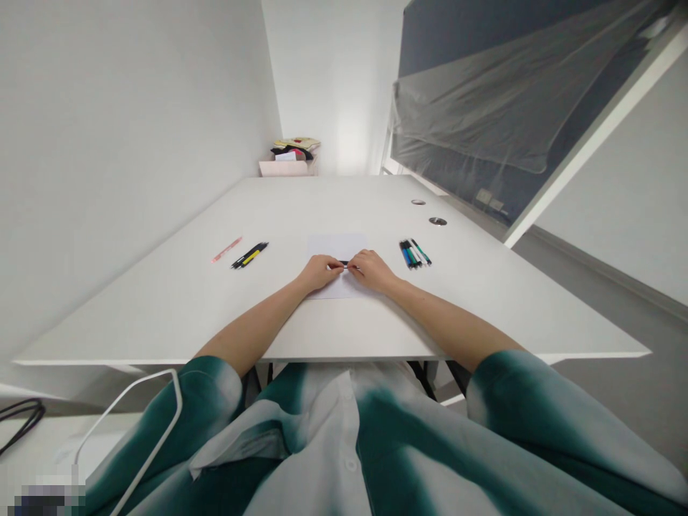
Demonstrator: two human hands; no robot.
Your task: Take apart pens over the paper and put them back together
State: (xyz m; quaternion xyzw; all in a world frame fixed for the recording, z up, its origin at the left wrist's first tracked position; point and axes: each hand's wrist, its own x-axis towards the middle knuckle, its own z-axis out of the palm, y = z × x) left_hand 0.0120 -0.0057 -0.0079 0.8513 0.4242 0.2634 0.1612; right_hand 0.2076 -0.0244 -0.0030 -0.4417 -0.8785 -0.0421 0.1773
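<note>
My left hand [321, 272] and my right hand [372, 270] meet over a white sheet of paper [337, 247] lying on the white table [161, 301]. Both hands are closed in a pinch on a small dark pen [347, 265] held between them, one at each end. Left of the paper lie a black and yellow pen pair [250, 255] and a pink pen [226, 249]. To the right of the paper sits a group of several pens [414, 254] in blue, green and black.
Two round cable holes [437, 221] sit in the table's far right. A pink box with stacked items [290, 159] stands beyond the far edge. A dark covered panel [484, 107] leans at the right. A white cable [134, 416] crosses my lap.
</note>
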